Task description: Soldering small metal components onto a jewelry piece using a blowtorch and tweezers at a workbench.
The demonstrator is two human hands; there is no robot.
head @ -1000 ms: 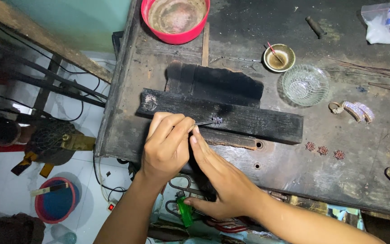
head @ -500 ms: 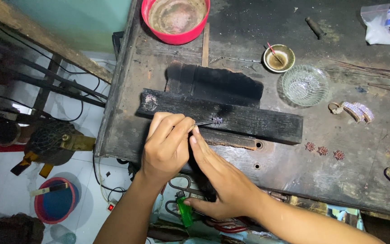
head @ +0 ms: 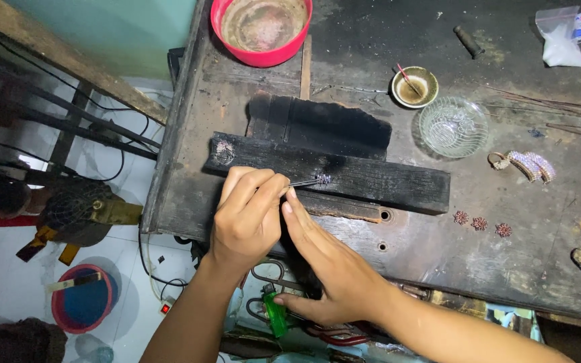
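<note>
Two bare hands work at the near edge of a dark, scorched wooden workbench. Left hand: fingers pinched narrow around thin metal tweezers, whose tips hold a small purple beaded ornament against a long charred black wooden block. Right hand: fingers extended flat, index tip just beside the left fingertips, thumb touching a green lighter below the bench edge; whether it grips the lighter cannot be told. Behind the block lies a second charred slab. Further back stand a red plastic bowl, a small brass cup and a clear patterned glass dish. Three small reddish ornaments lie right of the block, well apart from the hands.
</note>
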